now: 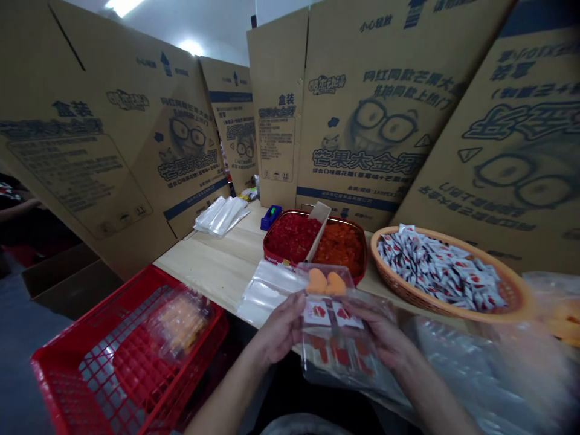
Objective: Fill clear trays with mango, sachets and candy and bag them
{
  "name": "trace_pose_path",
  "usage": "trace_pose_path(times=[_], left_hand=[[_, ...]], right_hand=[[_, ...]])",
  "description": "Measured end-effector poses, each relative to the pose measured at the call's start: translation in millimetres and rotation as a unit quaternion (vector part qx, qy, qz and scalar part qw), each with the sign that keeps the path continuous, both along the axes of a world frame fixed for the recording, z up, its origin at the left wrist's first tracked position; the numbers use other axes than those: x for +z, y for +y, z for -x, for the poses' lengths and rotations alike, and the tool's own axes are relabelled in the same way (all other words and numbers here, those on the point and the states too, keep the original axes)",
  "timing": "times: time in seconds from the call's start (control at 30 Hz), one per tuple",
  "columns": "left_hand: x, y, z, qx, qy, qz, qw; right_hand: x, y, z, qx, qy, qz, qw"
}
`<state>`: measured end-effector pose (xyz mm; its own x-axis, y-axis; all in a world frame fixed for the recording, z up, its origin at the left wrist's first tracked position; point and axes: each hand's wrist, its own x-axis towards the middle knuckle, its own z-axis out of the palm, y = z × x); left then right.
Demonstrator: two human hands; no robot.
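Between my two hands is a clear plastic tray, held at the table's front edge. My left hand is closed on its left side, and my right hand grips the right side. Two orange rounded pieces sit in its far end. Across the middle lie two white sachets with red prints. Reddish-orange pieces show through the plastic in the near part. Just beyond the tray stands a red-rimmed box, with dark red bits left of a cardboard divider and orange-red bits right of it.
An orange basket of sachets stands at right, near blurred clear plastic trays. Plastic bags lie left of my hands, more bags farther back beside a blue tape dispenser. A red crate holds packed trays. Cardboard boxes wall the table.
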<state>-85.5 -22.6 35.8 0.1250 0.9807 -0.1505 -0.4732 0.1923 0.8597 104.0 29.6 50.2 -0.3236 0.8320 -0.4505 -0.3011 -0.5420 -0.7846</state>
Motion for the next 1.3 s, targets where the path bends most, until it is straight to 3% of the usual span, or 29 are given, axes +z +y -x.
trace_pose_path(times=[0.1, 0.3, 0.4, 0.5, 0.6, 0.7, 0.87, 1.0, 1.17, 1.3], left_hand=[[-18.0, 27, 21, 0.069, 0.245, -0.105, 0.961], [-66.3, 73, 62, 0.061, 0.362, -0.166, 0.915], [-82.1, 74, 65, 0.043, 0.394, -0.183, 0.9], [-87.3, 68, 62, 0.032, 0.412, -0.2, 0.888], [-81.1, 63, 60, 0.045, 0.399, -0.204, 0.893], [-63.7, 57, 58, 0.108, 0.373, -0.19, 0.902], [-24.8, 37, 42, 0.224, 0.448, -0.204, 0.841], [-7.8, 24, 13, 0.262, 0.49, -0.135, 0.82], [-7.8, 15, -26, 0.24, 0.439, -0.069, 0.863], [-8.4, 4, -42, 0.183, 0.391, -0.075, 0.899]], right_hand=[[3.2, 0, -29, -0.089, 0.021, 0.005, 0.996], [12.8, 1, -85, -0.221, 0.055, -0.005, 0.974], [12.2, -1, -99, -0.25, 0.065, -0.022, 0.966], [8.3, -3, -103, -0.256, 0.075, -0.034, 0.963], [4.8, -5, -105, -0.256, 0.08, -0.039, 0.963], [4.6, -6, -107, -0.264, 0.086, -0.034, 0.96], [11.6, -7, -102, -0.243, 0.109, -0.038, 0.963], [20.9, -13, -79, -0.207, 0.123, -0.021, 0.97], [27.7, -22, -38, -0.148, 0.188, -0.035, 0.97], [24.1, -19, -24, -0.114, 0.183, -0.065, 0.974]])
